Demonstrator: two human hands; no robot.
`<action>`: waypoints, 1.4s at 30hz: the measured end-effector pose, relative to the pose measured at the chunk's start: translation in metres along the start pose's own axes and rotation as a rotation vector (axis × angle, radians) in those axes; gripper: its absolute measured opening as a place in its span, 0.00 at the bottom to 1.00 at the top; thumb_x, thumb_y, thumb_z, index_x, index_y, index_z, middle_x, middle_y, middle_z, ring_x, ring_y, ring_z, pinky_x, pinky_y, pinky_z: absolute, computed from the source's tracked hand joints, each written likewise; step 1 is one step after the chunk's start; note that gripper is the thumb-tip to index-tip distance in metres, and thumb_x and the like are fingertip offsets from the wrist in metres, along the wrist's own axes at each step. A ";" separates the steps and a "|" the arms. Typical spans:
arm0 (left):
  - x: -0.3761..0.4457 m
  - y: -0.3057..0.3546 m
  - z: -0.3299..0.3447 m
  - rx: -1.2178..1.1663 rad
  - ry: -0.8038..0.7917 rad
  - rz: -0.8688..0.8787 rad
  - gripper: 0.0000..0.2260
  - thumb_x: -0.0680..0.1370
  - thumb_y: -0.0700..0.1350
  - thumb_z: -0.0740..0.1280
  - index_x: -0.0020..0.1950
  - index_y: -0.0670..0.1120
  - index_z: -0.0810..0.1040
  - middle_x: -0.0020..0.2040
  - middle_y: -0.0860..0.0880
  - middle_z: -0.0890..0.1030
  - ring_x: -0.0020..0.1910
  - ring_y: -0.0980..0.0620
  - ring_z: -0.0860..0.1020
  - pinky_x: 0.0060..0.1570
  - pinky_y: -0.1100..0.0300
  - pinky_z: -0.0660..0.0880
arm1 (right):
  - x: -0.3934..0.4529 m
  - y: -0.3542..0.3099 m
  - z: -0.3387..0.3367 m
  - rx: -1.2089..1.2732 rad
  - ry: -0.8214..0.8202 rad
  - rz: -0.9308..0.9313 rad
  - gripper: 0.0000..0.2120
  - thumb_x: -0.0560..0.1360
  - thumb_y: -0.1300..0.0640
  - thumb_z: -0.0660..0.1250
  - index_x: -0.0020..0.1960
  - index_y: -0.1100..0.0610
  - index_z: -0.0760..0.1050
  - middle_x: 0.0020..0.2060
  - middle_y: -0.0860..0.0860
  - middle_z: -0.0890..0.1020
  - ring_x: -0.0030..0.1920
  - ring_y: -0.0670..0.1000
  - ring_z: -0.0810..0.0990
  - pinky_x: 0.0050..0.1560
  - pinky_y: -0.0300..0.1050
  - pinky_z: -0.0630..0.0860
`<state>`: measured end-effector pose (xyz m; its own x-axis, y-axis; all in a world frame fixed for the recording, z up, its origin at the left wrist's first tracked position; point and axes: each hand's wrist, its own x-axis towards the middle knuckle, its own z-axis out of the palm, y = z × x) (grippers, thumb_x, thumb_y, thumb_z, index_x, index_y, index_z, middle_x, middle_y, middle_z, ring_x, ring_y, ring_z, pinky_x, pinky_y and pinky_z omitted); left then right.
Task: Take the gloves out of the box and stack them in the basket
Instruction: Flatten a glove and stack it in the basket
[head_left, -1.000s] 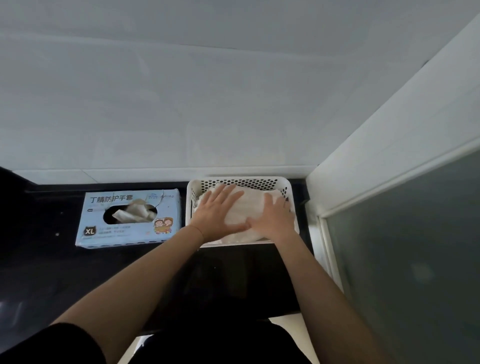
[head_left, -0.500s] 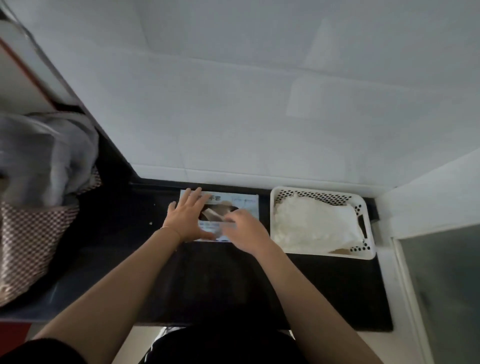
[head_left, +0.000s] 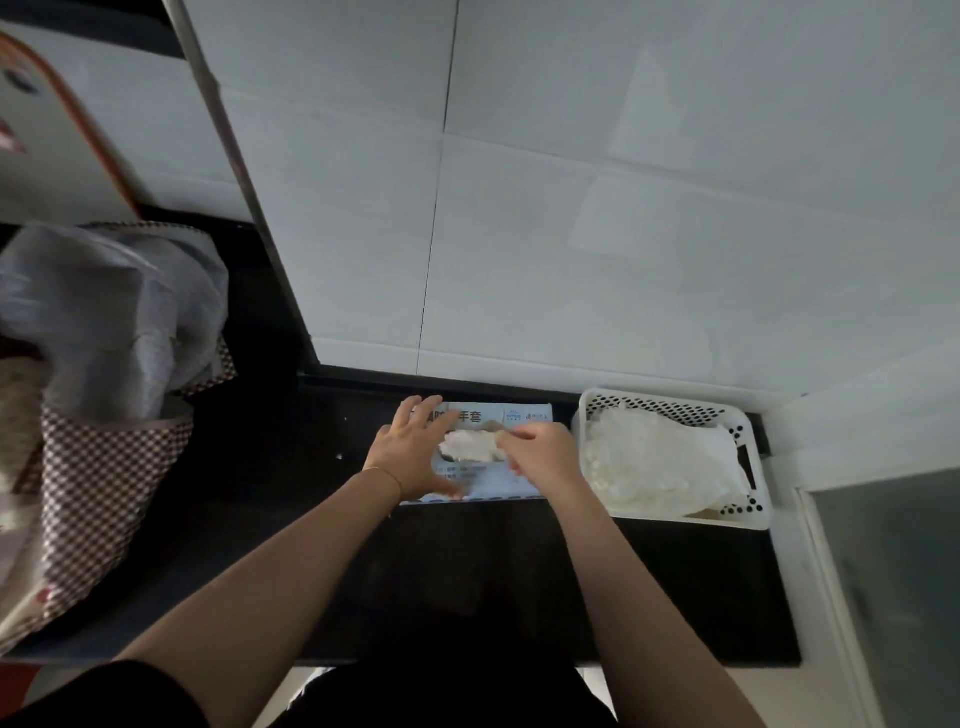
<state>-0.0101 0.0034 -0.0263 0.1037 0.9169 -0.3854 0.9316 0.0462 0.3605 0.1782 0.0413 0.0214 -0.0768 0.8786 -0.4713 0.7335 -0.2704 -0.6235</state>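
white glove (head_left: 470, 444) bunches at the box (head_left: 524, 480) slot, pinched by the right hand (head_left: 540, 454); the flat, open left hand (head_left: 410, 449) should brace the box during a slow pull toward the basket (head_left: 753, 512).

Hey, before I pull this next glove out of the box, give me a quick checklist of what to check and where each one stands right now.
1. Light blue cardboard glove box steadied: ok, the left hand lies flat on it.
2. White glove reachable: ok, it bulges from the box opening.
3. Grip on that glove: cannot tell; the right hand has curled fingers at the opening, but it is blurred.
4. White perforated plastic basket close by: ok, it sits just right of the box.
5. Pile of white gloves inside the basket: ok, none hang over the rim.
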 end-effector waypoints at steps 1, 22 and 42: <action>0.000 -0.001 0.001 -0.004 0.002 0.007 0.50 0.65 0.69 0.73 0.79 0.57 0.52 0.80 0.52 0.47 0.79 0.47 0.43 0.74 0.43 0.57 | -0.003 0.002 -0.009 0.052 0.072 0.023 0.09 0.76 0.54 0.69 0.46 0.60 0.83 0.35 0.56 0.83 0.31 0.47 0.79 0.39 0.47 0.81; -0.007 0.000 0.004 -0.163 0.053 -0.021 0.55 0.64 0.64 0.77 0.80 0.53 0.48 0.81 0.56 0.47 0.79 0.53 0.41 0.75 0.46 0.58 | 0.001 -0.034 -0.012 0.038 0.349 -0.093 0.06 0.77 0.55 0.69 0.44 0.55 0.80 0.37 0.46 0.81 0.38 0.44 0.77 0.35 0.31 0.67; -0.008 0.001 0.002 -0.196 0.044 0.002 0.56 0.66 0.63 0.76 0.81 0.50 0.44 0.81 0.52 0.43 0.79 0.51 0.40 0.76 0.47 0.59 | -0.053 -0.089 -0.102 0.258 0.430 -0.403 0.03 0.74 0.57 0.73 0.42 0.54 0.80 0.37 0.46 0.81 0.36 0.42 0.78 0.42 0.35 0.75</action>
<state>-0.0099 -0.0044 -0.0245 0.0868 0.9332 -0.3487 0.8450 0.1164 0.5219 0.1859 0.0586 0.1651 0.0047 0.9959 0.0904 0.5133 0.0752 -0.8549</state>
